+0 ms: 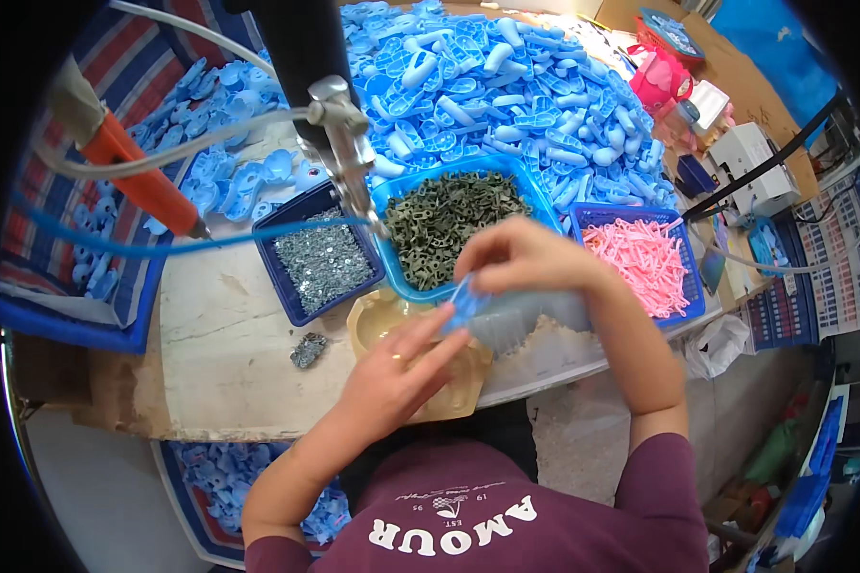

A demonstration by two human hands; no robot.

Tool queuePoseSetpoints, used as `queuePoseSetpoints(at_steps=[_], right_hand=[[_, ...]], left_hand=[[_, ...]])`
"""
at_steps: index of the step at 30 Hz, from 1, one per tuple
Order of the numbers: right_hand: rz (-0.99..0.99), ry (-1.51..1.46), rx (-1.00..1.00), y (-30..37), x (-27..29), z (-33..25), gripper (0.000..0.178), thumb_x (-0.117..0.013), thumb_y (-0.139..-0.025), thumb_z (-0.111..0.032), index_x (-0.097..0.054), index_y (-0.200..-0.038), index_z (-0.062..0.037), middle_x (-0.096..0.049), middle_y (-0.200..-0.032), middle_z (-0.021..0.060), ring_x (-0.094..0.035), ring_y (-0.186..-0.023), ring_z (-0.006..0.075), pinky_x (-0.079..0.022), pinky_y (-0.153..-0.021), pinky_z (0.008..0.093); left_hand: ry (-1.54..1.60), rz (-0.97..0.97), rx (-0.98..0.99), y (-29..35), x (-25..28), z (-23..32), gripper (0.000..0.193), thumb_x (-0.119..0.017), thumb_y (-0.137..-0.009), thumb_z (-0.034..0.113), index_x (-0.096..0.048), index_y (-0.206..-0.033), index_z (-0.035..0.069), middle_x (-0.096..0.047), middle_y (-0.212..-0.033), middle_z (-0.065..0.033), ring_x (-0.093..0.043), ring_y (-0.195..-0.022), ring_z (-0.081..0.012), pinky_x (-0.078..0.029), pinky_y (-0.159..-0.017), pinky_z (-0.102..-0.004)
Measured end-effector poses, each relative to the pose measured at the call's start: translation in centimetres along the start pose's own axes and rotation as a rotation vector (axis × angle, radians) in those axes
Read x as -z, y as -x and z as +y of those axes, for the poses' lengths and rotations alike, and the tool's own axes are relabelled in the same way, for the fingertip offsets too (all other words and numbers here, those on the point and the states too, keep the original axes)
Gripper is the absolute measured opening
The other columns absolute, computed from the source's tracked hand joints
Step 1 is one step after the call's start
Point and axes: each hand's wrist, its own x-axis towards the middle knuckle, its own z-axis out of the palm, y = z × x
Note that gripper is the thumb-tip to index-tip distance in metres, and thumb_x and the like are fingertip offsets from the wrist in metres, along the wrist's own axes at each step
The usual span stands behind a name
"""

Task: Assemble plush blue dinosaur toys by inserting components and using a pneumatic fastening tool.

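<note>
My left hand [398,374] grips a small light-blue plastic part [465,304] between thumb and fingers. From the right, my right hand [518,256] closes in a pinch at the upper end of the same part; its fingertips are partly hidden. Below the hands, a beige moulded holder [470,380] lies at the table's front edge, partly covered by my left hand. Just beyond the hands is a light-blue tub [389,263] filled with dark green small parts [454,222]. Left of it, a dark blue tray [275,272] contains silvery metal pieces [317,260].
An orange power screwdriver [143,177] hangs at left, near a metal fitting [339,119] on a black post. Blue shells [506,86] are heaped at the back. Pink pieces [637,265] fill a basket at right. A metal cluster [308,350] lies on the table [210,372].
</note>
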Motion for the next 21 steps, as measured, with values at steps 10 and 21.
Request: queuePoseSetpoints(at_steps=[10, 21], right_hand=[[1.081, 1.387, 0.122, -6.1, 16.4, 11.5, 0.034, -0.069, -0.081, -0.015, -0.066, -0.115, -0.0115, -0.069, -0.11, 0.014, -0.061, -0.11, 0.0313, -0.049, -0.093, 0.0433], [0.787, 0.679, 0.036, -3.2, 9.5, 7.2, 0.031, -0.062, -0.094, -0.028, -0.069, -0.115, -0.0067, -0.065, -0.102, 0.0157, -0.066, -0.079, 0.0338, -0.053, -0.073, 0.0433]], left_hand=[[-0.187, 0.106, -0.077, 4.3, -2.6, 1.0, 0.033, -0.075, -0.078, 0.008, -0.07, -0.111, 0.006, -0.071, -0.104, -0.0061, -0.068, -0.08, -0.02, -0.057, -0.067, -0.0296], [-0.215, -0.008, -0.018, 6.2, -7.4, 2.7, 0.044, -0.078, -0.078, 0.019, -0.067, -0.117, 0.005, -0.066, -0.12, -0.0067, -0.064, -0.097, -0.0232, -0.055, -0.081, -0.0333]])
